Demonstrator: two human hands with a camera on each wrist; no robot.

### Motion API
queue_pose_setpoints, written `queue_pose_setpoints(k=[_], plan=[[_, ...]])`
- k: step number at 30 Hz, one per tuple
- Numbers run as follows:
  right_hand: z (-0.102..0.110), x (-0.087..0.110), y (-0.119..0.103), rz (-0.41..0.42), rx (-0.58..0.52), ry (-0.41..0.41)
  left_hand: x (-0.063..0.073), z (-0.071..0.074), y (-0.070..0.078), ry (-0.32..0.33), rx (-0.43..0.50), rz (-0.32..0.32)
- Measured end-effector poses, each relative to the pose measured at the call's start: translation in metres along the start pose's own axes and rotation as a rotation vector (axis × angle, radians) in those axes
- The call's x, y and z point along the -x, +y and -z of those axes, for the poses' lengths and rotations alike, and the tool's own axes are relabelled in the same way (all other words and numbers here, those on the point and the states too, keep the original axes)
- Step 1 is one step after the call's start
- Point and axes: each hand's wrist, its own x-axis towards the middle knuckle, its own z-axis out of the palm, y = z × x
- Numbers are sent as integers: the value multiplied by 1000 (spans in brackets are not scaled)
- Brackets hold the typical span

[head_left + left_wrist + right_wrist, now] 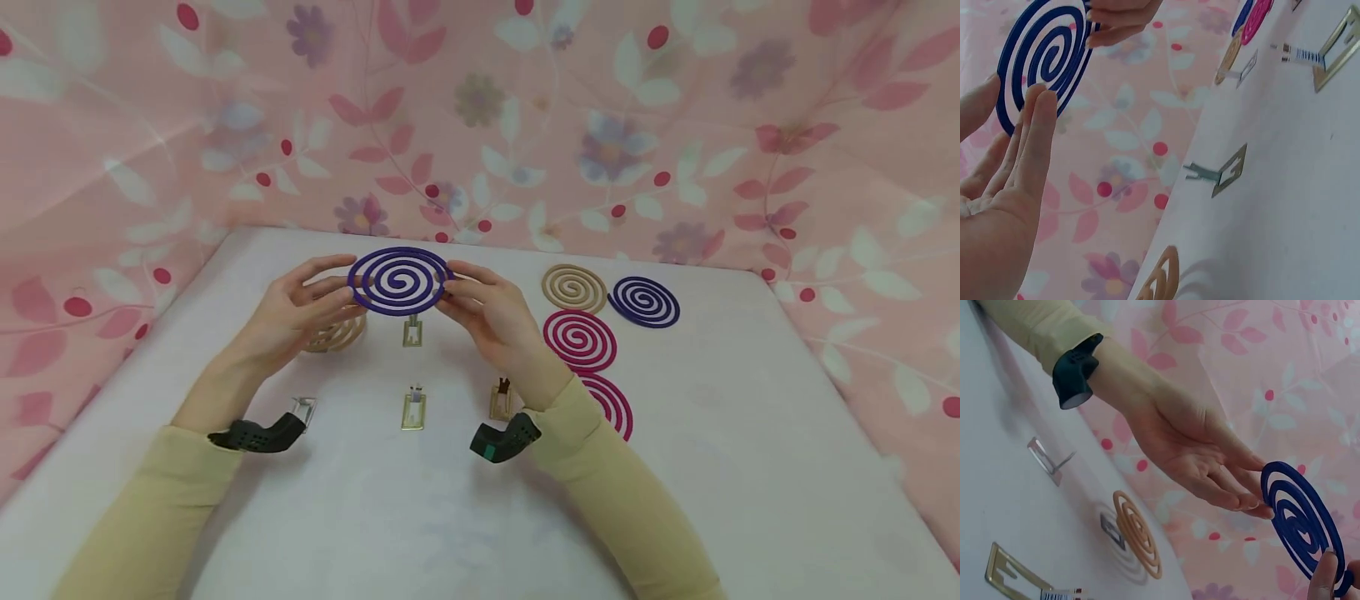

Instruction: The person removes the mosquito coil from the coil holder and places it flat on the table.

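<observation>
Raised above the table, a dark blue mosquito coil [401,281] lies nearly flat between both hands. My left hand [307,300] pinches its left edge with thumb and fingertips. On the opposite edge, my right hand [487,308] holds it the same way, one fingertip [1322,575] showing at the rim in the right wrist view. Below the coil stands a small metal coil stand [412,332] with its prong upright. Partly hidden behind my left hand, a tan coil [335,335] sits raised on a stand, as the right wrist view shows.
More metal stands sit nearer: a silver one [303,408], a gold one [413,410] and another [501,402] by my right wrist. To the right lie a tan coil [573,288], a blue coil [645,302] and two pink coils [580,340], one partly behind my arm. Floral cloth [480,125] surrounds the white table.
</observation>
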Motion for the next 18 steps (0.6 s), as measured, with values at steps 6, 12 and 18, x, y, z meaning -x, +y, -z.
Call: queue_pose_setpoints(k=[6,12,18], plan=[[23,8,-12,-13,11,15,-8,-29,-8,60,92,28],[48,24,-19,-50,34,55,-11,-58,-11,77,89,49],[68,41,-23,-43,91,51,-10,-85,-15,121,51,101]])
